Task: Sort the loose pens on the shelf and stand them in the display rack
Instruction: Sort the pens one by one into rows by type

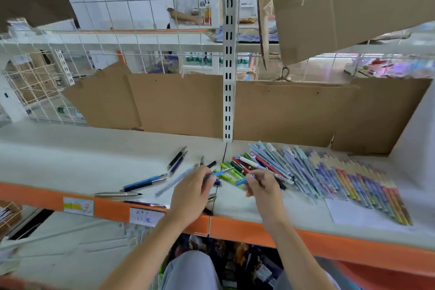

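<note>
Near the shelf's [70,153] left front edge lie a silver pen [117,194] and a blue pen [144,182]; two dark pens [177,159] lie further back. At the middle, the left hand [191,192] pinches a light blue pen [220,173], and just beside it the right hand [262,185] pinches another blue pen [244,180]. Behind the hands sits a heap of green pens [229,169]. Toward the right end, rows of pastel pens [306,172] and rainbow pens [367,188] lie fanned, the rainbow ones partly on white paper [353,215].
</note>
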